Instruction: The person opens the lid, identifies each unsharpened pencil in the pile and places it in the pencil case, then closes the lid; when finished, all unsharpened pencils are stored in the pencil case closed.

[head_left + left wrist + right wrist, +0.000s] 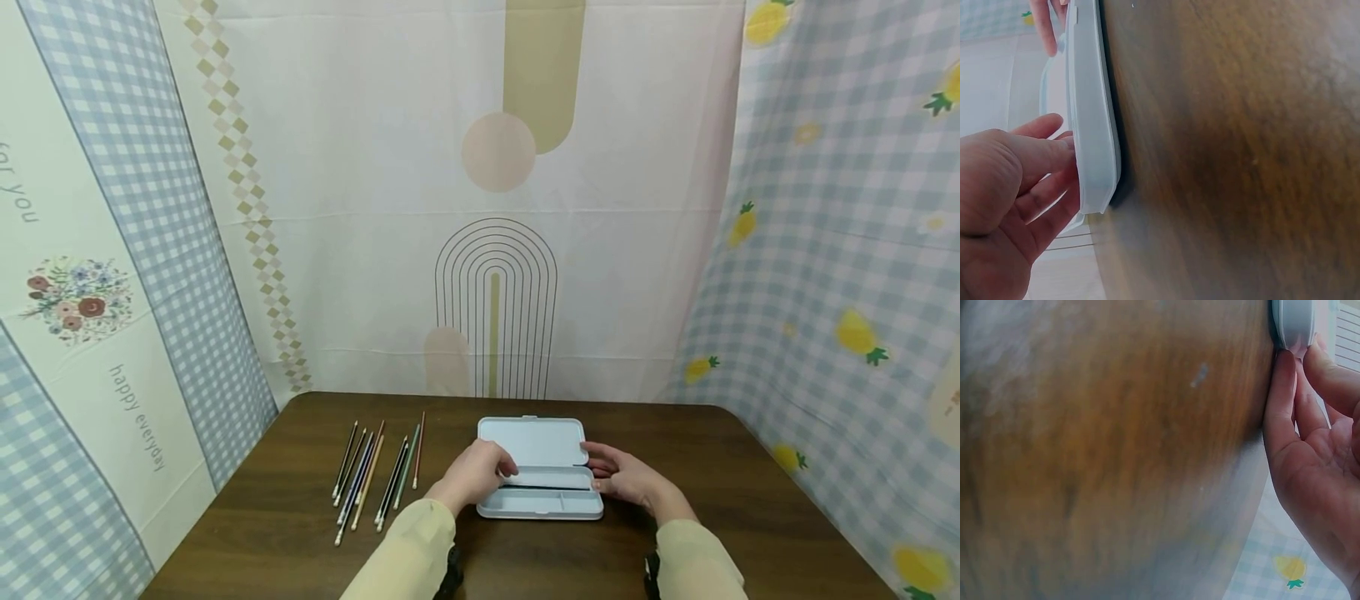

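A pale blue pencil case lies with its lid raised on the table, a long inner tray between the lid and the base. My left hand reaches over the left end, its thumb and fingertips pinching the inner part. In the left wrist view that hand has its thumb against the case's inner edge; part of the grip is hidden. On the right end, my right hand holds the case between thumb and fingers. The right wrist view shows the thumb and fingertips of this hand at the case's end.
Several pencils with white ends lie in loose groups on the table's left side. The dark wooden table reaches back to a hanging cloth. Checked cloths hang at both sides.
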{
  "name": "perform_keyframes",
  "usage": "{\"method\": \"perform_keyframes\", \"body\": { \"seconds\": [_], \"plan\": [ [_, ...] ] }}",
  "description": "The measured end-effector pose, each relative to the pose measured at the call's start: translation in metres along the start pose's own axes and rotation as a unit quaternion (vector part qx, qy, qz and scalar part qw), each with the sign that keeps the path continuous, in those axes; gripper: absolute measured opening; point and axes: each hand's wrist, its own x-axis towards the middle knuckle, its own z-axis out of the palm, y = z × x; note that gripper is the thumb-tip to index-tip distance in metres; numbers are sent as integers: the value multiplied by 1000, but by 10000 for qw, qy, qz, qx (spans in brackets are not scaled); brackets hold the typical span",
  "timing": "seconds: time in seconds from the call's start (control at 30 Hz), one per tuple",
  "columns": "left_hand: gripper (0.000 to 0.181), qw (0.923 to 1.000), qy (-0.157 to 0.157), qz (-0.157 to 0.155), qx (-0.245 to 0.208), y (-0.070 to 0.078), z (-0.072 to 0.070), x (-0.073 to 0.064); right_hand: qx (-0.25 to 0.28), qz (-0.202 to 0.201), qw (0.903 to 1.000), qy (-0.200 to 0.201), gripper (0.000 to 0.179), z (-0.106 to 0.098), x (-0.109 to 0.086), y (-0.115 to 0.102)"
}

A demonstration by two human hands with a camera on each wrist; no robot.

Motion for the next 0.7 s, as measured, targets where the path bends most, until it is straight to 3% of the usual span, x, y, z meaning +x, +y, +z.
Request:
{"method": "perform_keyframes", "body": {
  "seconds": [0.47, 0.7],
  "plan": [
    [23, 9996, -181, 56, -214, 1, 1, -3, -17, -84, 9999, -150, 73, -2, -1, -1],
    [19, 9996, -118, 132, -219, -1, 2, -2, 32, -87, 9999, -114, 73, -2, -2, -1]
  ]
}}
